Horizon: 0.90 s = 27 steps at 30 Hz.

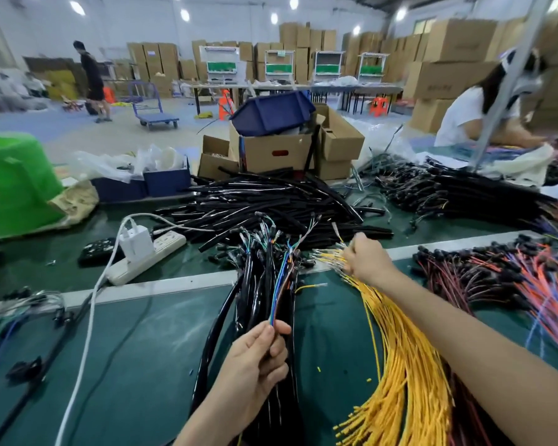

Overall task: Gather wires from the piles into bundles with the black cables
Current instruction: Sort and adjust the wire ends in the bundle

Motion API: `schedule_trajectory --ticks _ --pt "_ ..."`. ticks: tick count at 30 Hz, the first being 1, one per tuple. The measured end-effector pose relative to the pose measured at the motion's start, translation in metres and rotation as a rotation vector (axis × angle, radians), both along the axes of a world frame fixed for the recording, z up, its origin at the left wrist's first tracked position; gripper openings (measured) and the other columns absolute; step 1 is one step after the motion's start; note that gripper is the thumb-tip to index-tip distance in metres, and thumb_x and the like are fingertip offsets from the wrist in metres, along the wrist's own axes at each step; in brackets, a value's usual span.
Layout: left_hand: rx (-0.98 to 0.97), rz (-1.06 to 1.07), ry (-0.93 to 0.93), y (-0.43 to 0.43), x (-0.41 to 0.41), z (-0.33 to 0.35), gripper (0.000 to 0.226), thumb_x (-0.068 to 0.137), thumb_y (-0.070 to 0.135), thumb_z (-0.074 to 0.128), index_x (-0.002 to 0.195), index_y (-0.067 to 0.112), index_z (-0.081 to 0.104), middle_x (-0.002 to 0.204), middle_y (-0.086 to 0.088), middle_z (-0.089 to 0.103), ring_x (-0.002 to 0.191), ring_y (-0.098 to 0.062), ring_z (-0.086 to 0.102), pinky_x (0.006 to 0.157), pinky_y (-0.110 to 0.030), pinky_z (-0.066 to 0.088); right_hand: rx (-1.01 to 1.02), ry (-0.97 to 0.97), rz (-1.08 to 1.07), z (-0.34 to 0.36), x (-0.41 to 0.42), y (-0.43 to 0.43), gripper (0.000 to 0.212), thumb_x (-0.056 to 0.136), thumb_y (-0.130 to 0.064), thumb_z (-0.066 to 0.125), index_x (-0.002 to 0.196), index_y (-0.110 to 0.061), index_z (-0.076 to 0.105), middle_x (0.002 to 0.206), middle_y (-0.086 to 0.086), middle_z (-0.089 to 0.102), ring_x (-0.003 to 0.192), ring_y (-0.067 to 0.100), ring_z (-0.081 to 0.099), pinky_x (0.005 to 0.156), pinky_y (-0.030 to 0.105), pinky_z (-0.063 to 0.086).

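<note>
Thin coloured wires (281,284), blue, green and brown, are pinched near their lower end between the thumb and the curled fingers (266,331) of the left hand (255,362). From this pinch the wires go up and away from the person, and their free ends spread out above. Directly under these fingers lies a long bundle of glossy black cables (258,284), which runs forward on the dark green table mat (149,355).

The right hand (368,262) is stretched forward, well apart from the left one. Its fingers are bent down on the far ends of the yellow wires (406,365) and grasp some of them. How many it holds I cannot tell. The yellow wires lie as a thick fan under the right forearm, just beside the black cables.

Beyond the right fingers is a big loose heap of black tubes (271,201). To the right of them lies a pile of red and orange wires with black plugs (496,275). To the left of the left fingers lies a white power strip (149,252) with a white charger (136,241) plugged in. Behind the black heap stands a brown cardboard box (271,149), with a dark blue plastic bin (271,111) tilted on top of it.
</note>
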<state>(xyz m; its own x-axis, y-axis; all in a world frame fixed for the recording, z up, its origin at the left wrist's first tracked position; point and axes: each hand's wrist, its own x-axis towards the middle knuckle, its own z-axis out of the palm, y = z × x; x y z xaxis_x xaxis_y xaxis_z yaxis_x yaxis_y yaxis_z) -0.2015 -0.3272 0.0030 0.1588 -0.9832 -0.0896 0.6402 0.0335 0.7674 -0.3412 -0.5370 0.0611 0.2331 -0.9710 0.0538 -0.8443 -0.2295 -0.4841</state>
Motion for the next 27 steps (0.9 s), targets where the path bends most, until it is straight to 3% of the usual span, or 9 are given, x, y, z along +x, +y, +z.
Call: schedule_trajectory --ticks 2,3,5,7,11,16,21,24,27 --pt "-0.01 0.028 -0.083 -0.001 -0.004 -0.002 0.016 0.087 0.012 0.047 0.083 0.002 0.059 0.07 -0.007 0.059 0.049 -0.01 0.051 0.045 -0.017 0.043 0.072 -0.285 0.063 0.035 0.006 0.002 0.015 0.095 -0.008 0.045 0.082 -0.004 0.051 0.066 0.01 0.063 0.046 0.012 0.055 0.042 0.02 0.04" --pt "-0.006 0.038 -0.147 -0.002 -0.006 -0.002 0.018 0.092 0.009 0.043 0.083 0.004 0.059 0.084 -0.007 0.069 0.063 -0.012 0.063 0.054 -0.019 0.049 0.106 -0.419 0.1 0.053 0.009 0.007 0.019 0.096 -0.005 0.044 0.08 -0.003 0.053 0.061 0.011 0.061 0.036 0.007 0.047 0.036 0.017 0.037" --pt "-0.004 0.028 -0.213 -0.002 -0.007 -0.004 0.026 0.099 0.007 0.034 0.086 0.007 0.056 0.11 -0.006 0.071 0.098 -0.016 0.069 0.077 -0.023 0.054 0.151 -0.628 0.171 0.08 0.016 0.017 0.022 0.097 -0.002 0.043 0.08 0.0 0.057 0.059 0.011 0.057 0.032 0.004 0.042 0.033 0.014 0.033" --pt "-0.001 -0.023 -0.233 -0.001 -0.007 -0.004 0.025 0.102 0.011 0.03 0.088 0.008 0.051 0.119 -0.007 0.067 0.11 -0.022 0.064 0.09 -0.031 0.05 0.163 -0.712 0.223 0.095 0.028 0.028 0.024 0.098 -0.002 0.042 0.08 0.0 0.058 0.061 0.012 0.056 0.033 0.003 0.043 0.034 0.013 0.033" --pt "-0.003 -0.03 -0.301 0.0 -0.007 -0.005 0.024 0.103 0.016 0.027 0.091 0.009 0.048 0.117 -0.01 0.068 0.106 -0.028 0.066 0.087 -0.037 0.049 0.214 -0.803 0.173 0.099 0.046 0.034 0.022 0.102 -0.009 0.032 0.084 -0.009 0.045 0.064 0.016 0.059 0.037 0.013 0.043 0.033 0.018 0.031" --pt "-0.021 0.054 -0.451 -0.001 -0.013 -0.01 0.026 0.103 0.011 0.027 0.095 0.006 0.052 0.112 -0.006 0.07 0.108 -0.016 0.065 0.085 -0.027 0.053 0.327 -0.96 0.027 0.098 0.06 0.027 0.02 0.101 -0.011 0.03 0.084 -0.013 0.042 0.061 0.015 0.055 0.027 0.011 0.04 0.034 0.013 0.031" --pt "-0.03 0.246 -0.563 -0.001 -0.018 -0.016 0.03 0.102 0.004 0.032 0.086 0.004 0.057 0.083 -0.003 0.067 0.07 -0.008 0.059 0.064 -0.02 0.049 0.439 -0.91 0.063 0.091 0.069 0.019 0.021 0.099 -0.008 0.03 0.082 -0.012 0.042 0.061 0.011 0.047 0.027 0.008 0.031 0.034 0.011 0.024" --pt "-0.026 0.295 -0.572 -0.004 -0.019 -0.021 0.03 0.101 0.004 0.034 0.085 0.004 0.06 0.103 0.001 0.067 0.092 -0.009 0.067 0.076 -0.022 0.051 0.541 -0.888 0.132 0.09 0.068 0.015 0.019 0.098 -0.008 0.033 0.081 -0.011 0.042 0.058 0.007 0.042 0.029 0.006 0.027 0.033 0.011 0.019" --pt "-0.001 0.245 -0.493 -0.005 -0.022 -0.022 0.028 0.1 0.005 0.034 0.087 0.004 0.058 0.122 -0.001 0.064 0.115 -0.012 0.06 0.098 -0.027 0.046 0.628 -0.994 0.143 0.09 0.068 0.01 0.022 0.1 -0.009 0.033 0.08 -0.011 0.043 0.052 0.004 0.041 0.029 0.006 0.025 0.031 0.012 0.018"
